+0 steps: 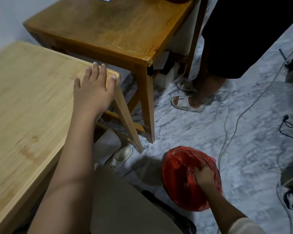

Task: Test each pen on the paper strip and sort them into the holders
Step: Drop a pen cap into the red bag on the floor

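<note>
Left hand (95, 92) on pale table (24, 115), marble floor (243, 132)

1 head camera, close, looking steeply down.

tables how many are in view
2: a light table at left, under the left hand, and a darker table behind it. More may lie out of frame.

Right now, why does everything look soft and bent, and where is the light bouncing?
Head view: dim, grainy light; a sheen on the near corner of the darker table; the red bag shadows the floor to its left; the wide lens splays the legs of the light table; the left hand is sharper than the right hand gripping the bag.
</note>
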Demonstrator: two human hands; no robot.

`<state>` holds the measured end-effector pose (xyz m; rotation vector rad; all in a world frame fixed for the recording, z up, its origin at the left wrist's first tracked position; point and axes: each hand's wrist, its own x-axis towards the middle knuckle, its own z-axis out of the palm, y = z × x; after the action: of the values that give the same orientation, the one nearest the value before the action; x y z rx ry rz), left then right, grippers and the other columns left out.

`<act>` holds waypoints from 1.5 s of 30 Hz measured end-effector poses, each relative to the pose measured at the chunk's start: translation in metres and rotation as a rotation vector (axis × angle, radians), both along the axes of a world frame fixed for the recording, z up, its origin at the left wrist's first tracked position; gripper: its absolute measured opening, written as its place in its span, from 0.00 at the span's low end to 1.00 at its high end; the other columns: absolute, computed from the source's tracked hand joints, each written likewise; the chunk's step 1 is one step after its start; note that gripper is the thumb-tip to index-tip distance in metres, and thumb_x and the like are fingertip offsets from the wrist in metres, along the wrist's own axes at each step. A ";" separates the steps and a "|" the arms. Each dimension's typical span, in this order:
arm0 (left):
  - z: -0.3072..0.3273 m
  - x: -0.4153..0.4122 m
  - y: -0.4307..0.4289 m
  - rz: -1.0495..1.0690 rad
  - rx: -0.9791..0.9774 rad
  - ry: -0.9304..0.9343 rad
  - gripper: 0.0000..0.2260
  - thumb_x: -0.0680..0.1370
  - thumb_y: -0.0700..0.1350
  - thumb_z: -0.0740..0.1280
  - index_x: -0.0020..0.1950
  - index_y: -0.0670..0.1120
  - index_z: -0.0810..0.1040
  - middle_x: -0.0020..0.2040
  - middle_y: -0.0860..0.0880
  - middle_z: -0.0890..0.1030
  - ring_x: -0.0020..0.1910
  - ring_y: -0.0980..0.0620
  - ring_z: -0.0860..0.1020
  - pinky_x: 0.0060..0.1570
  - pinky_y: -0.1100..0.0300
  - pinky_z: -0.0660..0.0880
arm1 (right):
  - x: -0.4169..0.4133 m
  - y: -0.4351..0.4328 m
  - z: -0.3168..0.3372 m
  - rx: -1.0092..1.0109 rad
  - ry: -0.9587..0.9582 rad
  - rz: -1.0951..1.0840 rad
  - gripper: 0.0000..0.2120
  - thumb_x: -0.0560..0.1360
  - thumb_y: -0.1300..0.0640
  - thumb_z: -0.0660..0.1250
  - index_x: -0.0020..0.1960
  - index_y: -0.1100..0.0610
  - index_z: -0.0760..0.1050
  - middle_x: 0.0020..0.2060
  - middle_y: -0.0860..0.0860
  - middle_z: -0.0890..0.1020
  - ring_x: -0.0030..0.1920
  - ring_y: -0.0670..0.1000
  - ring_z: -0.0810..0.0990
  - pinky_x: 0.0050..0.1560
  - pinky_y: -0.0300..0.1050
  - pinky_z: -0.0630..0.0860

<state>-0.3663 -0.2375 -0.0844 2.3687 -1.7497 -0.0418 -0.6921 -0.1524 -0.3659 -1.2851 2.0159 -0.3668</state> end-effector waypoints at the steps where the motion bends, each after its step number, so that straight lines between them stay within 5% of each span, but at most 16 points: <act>1: 0.000 0.000 0.000 0.001 0.002 -0.001 0.26 0.81 0.59 0.43 0.77 0.50 0.50 0.78 0.49 0.49 0.77 0.49 0.47 0.73 0.44 0.45 | 0.000 -0.002 0.004 -0.005 0.005 0.007 0.13 0.73 0.64 0.64 0.57 0.67 0.77 0.49 0.67 0.82 0.52 0.66 0.79 0.55 0.50 0.71; 5: 0.000 -0.001 -0.001 0.005 0.006 -0.004 0.26 0.81 0.58 0.43 0.77 0.50 0.50 0.78 0.49 0.50 0.77 0.49 0.48 0.73 0.43 0.46 | -0.002 -0.013 0.021 -0.066 -0.002 0.029 0.12 0.73 0.65 0.63 0.54 0.69 0.77 0.49 0.68 0.81 0.53 0.66 0.79 0.56 0.51 0.71; 10: 0.003 -0.002 0.001 0.011 0.010 0.013 0.26 0.81 0.58 0.44 0.77 0.49 0.51 0.78 0.48 0.50 0.77 0.48 0.48 0.73 0.43 0.46 | 0.000 -0.034 0.059 -0.097 -0.076 0.066 0.23 0.77 0.63 0.59 0.70 0.69 0.60 0.70 0.66 0.65 0.72 0.62 0.63 0.72 0.49 0.56; 21: 0.037 0.020 0.037 -0.053 0.034 0.124 0.27 0.82 0.56 0.48 0.77 0.43 0.50 0.78 0.46 0.49 0.77 0.48 0.47 0.74 0.47 0.48 | 0.038 -0.112 0.211 -0.371 0.115 0.378 0.29 0.81 0.49 0.50 0.76 0.63 0.48 0.77 0.58 0.50 0.77 0.56 0.48 0.75 0.50 0.47; 32: 0.114 0.126 0.131 0.114 -0.212 0.058 0.29 0.81 0.57 0.49 0.77 0.42 0.50 0.78 0.45 0.50 0.77 0.49 0.48 0.74 0.53 0.45 | 0.208 -0.104 0.347 -0.637 0.029 0.749 0.29 0.81 0.47 0.50 0.76 0.59 0.46 0.77 0.53 0.48 0.77 0.50 0.44 0.75 0.47 0.45; 45: 0.080 0.260 0.286 0.536 -0.166 0.208 0.28 0.81 0.56 0.52 0.77 0.45 0.51 0.78 0.49 0.51 0.77 0.52 0.50 0.73 0.56 0.51 | 0.447 -0.036 0.348 -0.616 -0.202 1.257 0.26 0.80 0.53 0.55 0.75 0.58 0.55 0.76 0.51 0.55 0.76 0.49 0.53 0.72 0.40 0.49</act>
<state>-0.1061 0.0482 -0.0047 2.5159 -0.9515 -0.0589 -0.2451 -0.1882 -0.0181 -2.4504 0.6233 -0.4564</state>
